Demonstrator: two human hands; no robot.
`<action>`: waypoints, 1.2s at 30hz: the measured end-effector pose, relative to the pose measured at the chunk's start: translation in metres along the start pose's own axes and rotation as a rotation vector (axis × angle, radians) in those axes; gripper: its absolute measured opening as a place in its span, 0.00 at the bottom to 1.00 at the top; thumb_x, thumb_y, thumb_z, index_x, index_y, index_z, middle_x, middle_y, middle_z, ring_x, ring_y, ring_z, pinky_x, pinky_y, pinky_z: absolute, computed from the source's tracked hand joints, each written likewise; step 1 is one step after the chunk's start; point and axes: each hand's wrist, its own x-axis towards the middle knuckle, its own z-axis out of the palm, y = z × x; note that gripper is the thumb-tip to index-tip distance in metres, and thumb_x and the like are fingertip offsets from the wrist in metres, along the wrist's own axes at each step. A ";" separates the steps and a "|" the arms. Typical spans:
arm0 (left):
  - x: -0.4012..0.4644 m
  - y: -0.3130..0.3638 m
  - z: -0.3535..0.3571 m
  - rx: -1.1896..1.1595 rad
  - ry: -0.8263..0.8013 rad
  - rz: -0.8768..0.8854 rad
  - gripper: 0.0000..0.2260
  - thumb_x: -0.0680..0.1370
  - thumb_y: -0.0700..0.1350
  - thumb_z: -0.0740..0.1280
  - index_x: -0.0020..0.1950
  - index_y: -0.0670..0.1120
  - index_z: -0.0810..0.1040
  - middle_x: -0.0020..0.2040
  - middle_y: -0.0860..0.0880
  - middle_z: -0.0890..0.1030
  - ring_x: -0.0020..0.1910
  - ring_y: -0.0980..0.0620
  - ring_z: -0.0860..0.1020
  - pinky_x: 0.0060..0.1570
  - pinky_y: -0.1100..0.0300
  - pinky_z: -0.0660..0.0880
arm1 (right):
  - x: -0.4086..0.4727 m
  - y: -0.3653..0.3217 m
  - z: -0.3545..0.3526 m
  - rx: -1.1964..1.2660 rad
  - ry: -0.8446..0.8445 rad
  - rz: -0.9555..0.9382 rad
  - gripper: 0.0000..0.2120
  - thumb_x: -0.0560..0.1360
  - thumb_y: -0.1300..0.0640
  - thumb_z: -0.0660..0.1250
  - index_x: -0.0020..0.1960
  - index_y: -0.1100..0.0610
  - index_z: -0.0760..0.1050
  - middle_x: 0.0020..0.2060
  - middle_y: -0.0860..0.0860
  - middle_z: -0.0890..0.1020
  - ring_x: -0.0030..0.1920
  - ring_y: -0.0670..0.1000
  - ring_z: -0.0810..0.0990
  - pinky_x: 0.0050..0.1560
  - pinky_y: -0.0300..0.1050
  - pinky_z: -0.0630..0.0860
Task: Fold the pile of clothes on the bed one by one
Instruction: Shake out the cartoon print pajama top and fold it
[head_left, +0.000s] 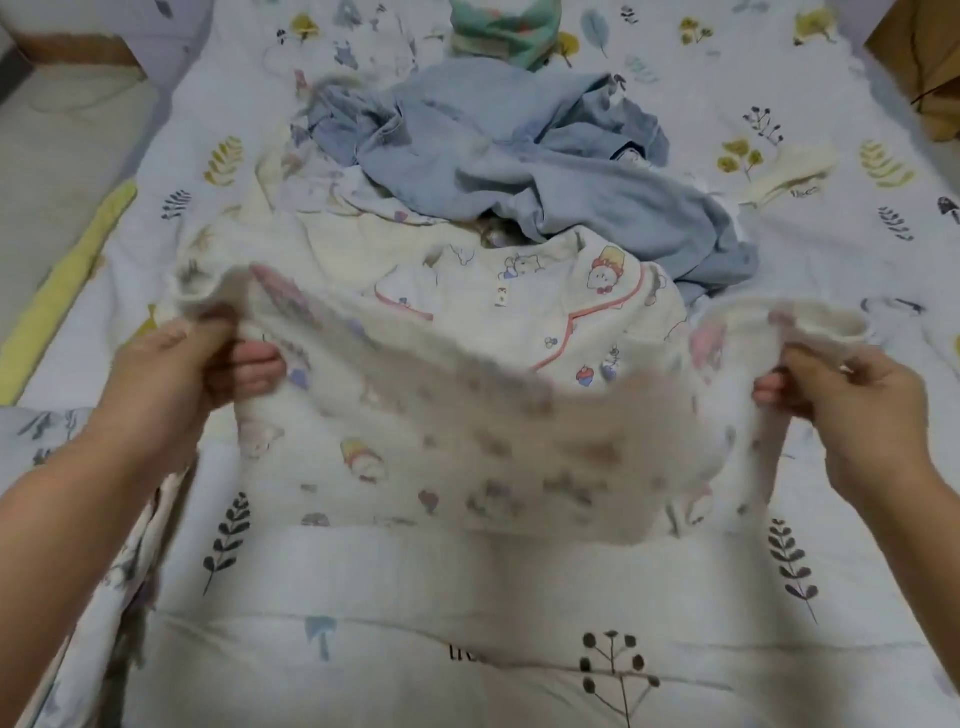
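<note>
A cream garment with small cartoon prints (467, 441) hangs stretched between both hands above the bed, blurred by motion. My left hand (176, 374) grips its left edge and my right hand (852, 400) grips its right edge. Behind it lies a matching cream top with pink piping (571, 306). Farther back sits a heap of crumpled light-blue clothes (519, 166) with other pale pieces beneath. The bedsheet (467, 623) is white with leaf and plant prints.
A folded teal and green stack (498, 31) sits at the far end of the bed. A small cream item (784, 174) lies to the right of the pile. A brown cardboard box (924, 62) stands at the upper right. A yellow-edged mat (62, 291) borders the bed's left side.
</note>
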 end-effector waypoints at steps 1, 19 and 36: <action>0.017 0.002 0.007 -0.021 0.009 -0.010 0.09 0.80 0.44 0.59 0.43 0.43 0.74 0.32 0.48 0.84 0.32 0.51 0.83 0.34 0.61 0.81 | 0.014 0.001 0.008 0.005 0.045 0.000 0.08 0.75 0.64 0.65 0.41 0.55 0.78 0.24 0.48 0.81 0.25 0.44 0.79 0.34 0.35 0.78; 0.011 -0.125 0.089 1.530 -0.471 0.470 0.33 0.68 0.69 0.25 0.70 0.57 0.29 0.73 0.53 0.32 0.70 0.47 0.29 0.69 0.36 0.40 | -0.013 0.085 0.102 -1.491 -0.511 -0.397 0.32 0.75 0.34 0.39 0.73 0.45 0.33 0.75 0.48 0.37 0.74 0.54 0.35 0.70 0.66 0.37; -0.043 -0.114 0.085 1.512 -0.726 0.727 0.35 0.61 0.46 0.79 0.65 0.39 0.74 0.66 0.39 0.73 0.63 0.34 0.73 0.54 0.37 0.72 | -0.052 0.098 0.010 -0.709 -0.211 0.370 0.12 0.78 0.52 0.60 0.40 0.58 0.65 0.34 0.51 0.71 0.36 0.51 0.70 0.33 0.44 0.62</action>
